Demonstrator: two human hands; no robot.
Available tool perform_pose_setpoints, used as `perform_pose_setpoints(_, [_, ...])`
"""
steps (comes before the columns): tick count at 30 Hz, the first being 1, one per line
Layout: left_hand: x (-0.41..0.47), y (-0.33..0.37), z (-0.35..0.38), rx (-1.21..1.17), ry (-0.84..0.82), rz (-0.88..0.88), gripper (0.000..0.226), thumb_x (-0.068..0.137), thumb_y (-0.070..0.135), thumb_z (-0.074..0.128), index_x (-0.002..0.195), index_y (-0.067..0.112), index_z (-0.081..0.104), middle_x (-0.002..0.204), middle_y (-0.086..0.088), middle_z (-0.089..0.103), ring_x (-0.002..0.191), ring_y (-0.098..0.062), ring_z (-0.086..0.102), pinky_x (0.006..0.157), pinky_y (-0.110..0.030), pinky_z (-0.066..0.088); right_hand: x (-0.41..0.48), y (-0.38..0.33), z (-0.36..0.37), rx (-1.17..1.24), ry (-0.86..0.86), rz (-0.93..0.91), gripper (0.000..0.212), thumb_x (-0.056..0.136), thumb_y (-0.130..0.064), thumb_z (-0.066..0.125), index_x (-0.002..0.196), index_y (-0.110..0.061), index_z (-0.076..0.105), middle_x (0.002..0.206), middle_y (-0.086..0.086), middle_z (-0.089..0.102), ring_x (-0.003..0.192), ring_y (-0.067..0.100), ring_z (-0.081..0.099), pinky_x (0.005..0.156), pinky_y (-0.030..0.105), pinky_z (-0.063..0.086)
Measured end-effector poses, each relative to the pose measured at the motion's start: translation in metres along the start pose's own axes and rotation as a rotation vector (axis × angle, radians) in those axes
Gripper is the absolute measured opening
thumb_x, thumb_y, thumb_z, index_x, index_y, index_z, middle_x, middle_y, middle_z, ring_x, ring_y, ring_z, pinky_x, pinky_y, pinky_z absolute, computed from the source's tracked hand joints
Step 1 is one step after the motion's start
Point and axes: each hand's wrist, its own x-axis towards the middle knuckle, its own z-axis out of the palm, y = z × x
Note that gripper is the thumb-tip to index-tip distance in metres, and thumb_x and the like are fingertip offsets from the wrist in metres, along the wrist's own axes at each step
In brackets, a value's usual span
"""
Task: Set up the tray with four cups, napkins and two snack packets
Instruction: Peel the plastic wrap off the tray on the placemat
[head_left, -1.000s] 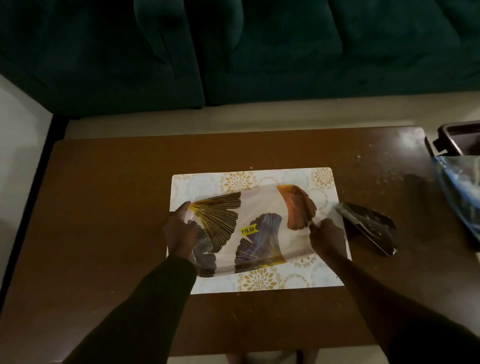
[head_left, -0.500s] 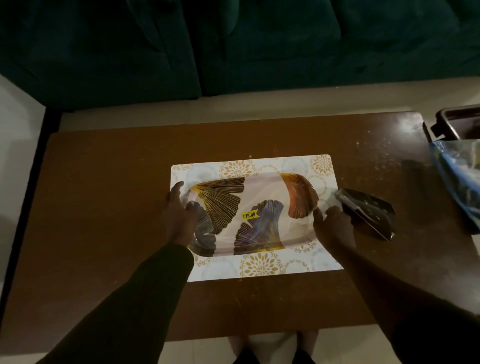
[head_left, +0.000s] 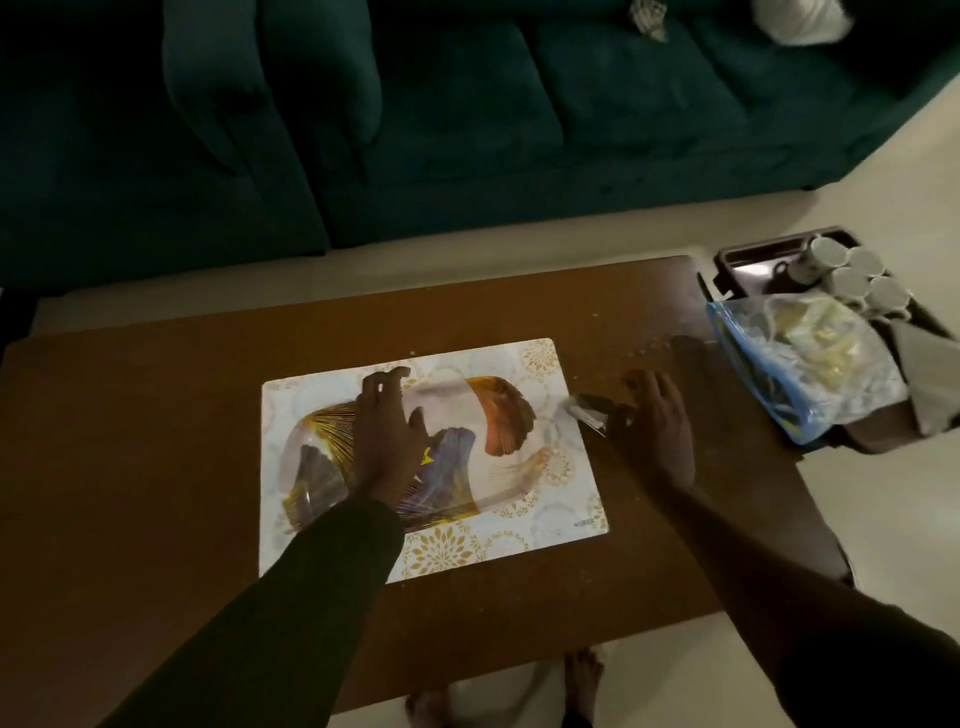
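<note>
Spread fingers (head_left: 387, 382) of the left hand (head_left: 387, 441) lie flat on the leaf-patterned tray (head_left: 498, 415), palm down and gripping nothing, a posture that looks meant to pin the light tray in place on the floral placemat (head_left: 550, 514). The tray sits in the middle of that mat, and it carries nothing yet. To its right, the right hand (head_left: 657, 431) reaches over the brown table (head_left: 156, 415) with fingers loosely splayed, hovering on or just above a dark foil snack packet (head_left: 584, 408) at the mat's right edge; whether those fingers have closed on the packet cannot be told in this dim light.

Beyond the table's far right corner, a dark serving tray (head_left: 737, 257) holds a cluster of white cups (head_left: 852, 275), apparently four, with a clear blue-edged plastic bag (head_left: 810, 364) of pale contents lying across its near part and overhanging the table edge. A grey folded piece, possibly a napkin (head_left: 930, 374), lies just beside the bag. Supplies appear staged there within the right hand's reach so the steadying hand need not leave the tray.

Judging by the bare tray, the setting-up has barely begun, with the packet the likely first item. A dark green sofa (head_left: 467, 130) stands behind the table.
</note>
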Motion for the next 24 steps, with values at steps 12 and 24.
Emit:
perform_pose_setpoints(12, [-0.019,0.139,0.109,-0.490,-0.506,-0.331,0.037,0.099,0.014,0.049,0.134,0.022,0.051,0.128,-0.014,0.063,0.105,-0.022,0.067,0.094,-0.042,0.054,0.003,0.096,0.006,0.009,-0.448,0.090,0.051,0.088,-0.031,0.064,0.134,-0.023,0.044,0.122,0.008,0.064,0.087,0.020,0.066,0.065,0.029,0.056])
perform_pose_setpoints(24, [0.016,0.176,0.139,-0.523,-0.380,-0.477,0.036,0.104,0.022,0.040,0.133,0.006,0.056,0.129,-0.020,0.063,0.116,-0.031,0.064,0.097,-0.034,0.053,0.005,0.087,0.038,0.104,-0.458,0.077,0.051,0.086,-0.039,0.063,0.128,-0.012,0.050,0.113,0.007,0.066,0.084,0.023,0.072,0.064,0.029,0.057])
